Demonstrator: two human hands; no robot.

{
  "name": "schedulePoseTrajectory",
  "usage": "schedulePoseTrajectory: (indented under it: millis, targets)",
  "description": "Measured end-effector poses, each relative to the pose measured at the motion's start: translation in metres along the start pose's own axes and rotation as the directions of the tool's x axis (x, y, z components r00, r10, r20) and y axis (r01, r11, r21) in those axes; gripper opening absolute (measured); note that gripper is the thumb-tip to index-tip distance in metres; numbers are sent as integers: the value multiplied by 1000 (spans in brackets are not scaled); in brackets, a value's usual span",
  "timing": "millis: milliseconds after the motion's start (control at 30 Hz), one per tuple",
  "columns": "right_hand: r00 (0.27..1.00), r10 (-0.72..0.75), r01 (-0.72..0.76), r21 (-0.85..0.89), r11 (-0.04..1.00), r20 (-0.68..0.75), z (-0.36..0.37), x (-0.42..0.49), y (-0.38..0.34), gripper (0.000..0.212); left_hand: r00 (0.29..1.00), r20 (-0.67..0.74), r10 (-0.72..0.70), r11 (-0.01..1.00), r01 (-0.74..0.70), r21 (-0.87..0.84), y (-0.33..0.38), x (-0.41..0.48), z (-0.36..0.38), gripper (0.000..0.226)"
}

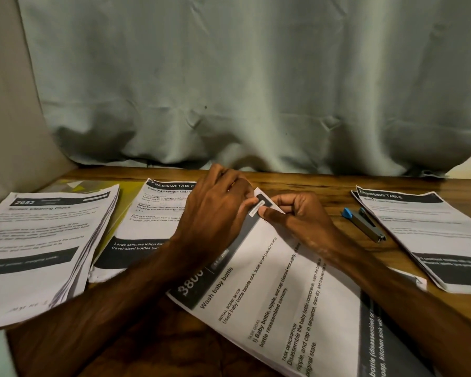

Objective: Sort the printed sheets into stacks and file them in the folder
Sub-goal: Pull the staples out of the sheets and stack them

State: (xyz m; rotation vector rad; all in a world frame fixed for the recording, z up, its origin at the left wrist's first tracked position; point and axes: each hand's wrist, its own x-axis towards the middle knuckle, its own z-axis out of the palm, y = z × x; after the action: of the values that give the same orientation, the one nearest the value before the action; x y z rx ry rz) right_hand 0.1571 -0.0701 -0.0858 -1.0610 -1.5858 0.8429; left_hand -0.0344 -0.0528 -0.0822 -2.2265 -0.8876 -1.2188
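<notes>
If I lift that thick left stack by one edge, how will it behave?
Left stack is probably heavy and floppy: many loose-looking sheets, edges fanned unevenly. Sheets would likely slide apart, since no clip or staple shows. Support it underneath.

2652 stack (44,240) text blurred, baby-bottle sheet (297,308) cut off below

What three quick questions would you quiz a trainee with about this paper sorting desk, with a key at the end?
1. True or false: the stapler lies between the Wash baby bottle stack and the far-right Dressing Table stack.
2. The left hand and right hand both pinch a corner of which stack? A. Wash baby bottle B. Screen Cleaning Check C. Dressing Table
3. Fill in: the Pouring Skincare Lotion sheet lies on a yellow-green ____.
Key: 1 true; 2 A; 3 folder.
</notes>
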Motion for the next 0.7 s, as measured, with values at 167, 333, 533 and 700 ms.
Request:
schedulePoseTrajectory:
  millis: [167,333,533,700]
  targets:
    - [998,-50,51,-24,998,27,1,-2,-2,8,987,49,-155,978,161,-135,1,-3,3,17]
    - [997,-72,73,-56,996,28,0,-3,-4,8,997,-15,-79,984,76,-159,1,-3,2,8]
    - [1000,-28,28,-12,1000,4,1,-3,-5,9,996,-83,16,994,-25,-105,1,-2,5,7]
    - [1000,20,-19,16,1000,-16,-2,-3,-11,12,998,-42,50,998,-51,-24,-2,-3,2,8]
